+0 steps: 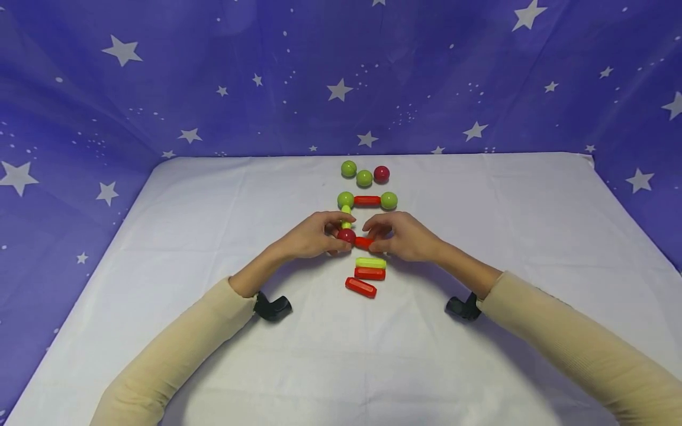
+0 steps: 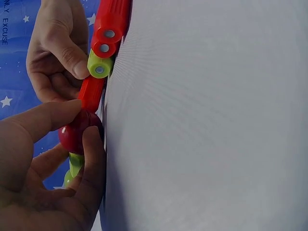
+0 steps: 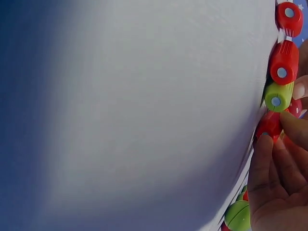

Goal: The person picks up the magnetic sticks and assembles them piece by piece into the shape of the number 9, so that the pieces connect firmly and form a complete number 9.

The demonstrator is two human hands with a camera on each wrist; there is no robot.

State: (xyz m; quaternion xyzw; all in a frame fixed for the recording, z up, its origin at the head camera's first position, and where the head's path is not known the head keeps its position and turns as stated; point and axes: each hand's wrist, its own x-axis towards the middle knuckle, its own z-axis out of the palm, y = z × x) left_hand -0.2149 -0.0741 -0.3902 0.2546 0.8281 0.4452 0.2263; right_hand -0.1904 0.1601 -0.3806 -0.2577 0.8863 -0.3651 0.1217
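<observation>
With thumb and fingers my left hand (image 1: pixel 315 235) holds a dark red ball (image 1: pixel 346 236), which also shows between the fingertips in the left wrist view. My right hand (image 1: pixel 407 236) pinches a red rod (image 1: pixel 364 242) whose left end meets that ball. From the ball a yellow-green rod (image 1: pixel 346 216) runs away from me to a green ball (image 1: pixel 345 200). Another red rod (image 1: pixel 367 200) links this one to a second green ball (image 1: pixel 389 200) on the right. Pale round discs show on the ends of the loose rods in the left wrist view.
Nearer to me lie a yellow-green rod (image 1: pixel 370 263), a red rod (image 1: pixel 370 274) right against it, and a slanted red rod (image 1: pixel 360 287). Two green balls (image 1: pixel 356 173) and a red ball (image 1: pixel 381 174) sit at the back, before a blue starry cloth (image 1: pixel 341 71).
</observation>
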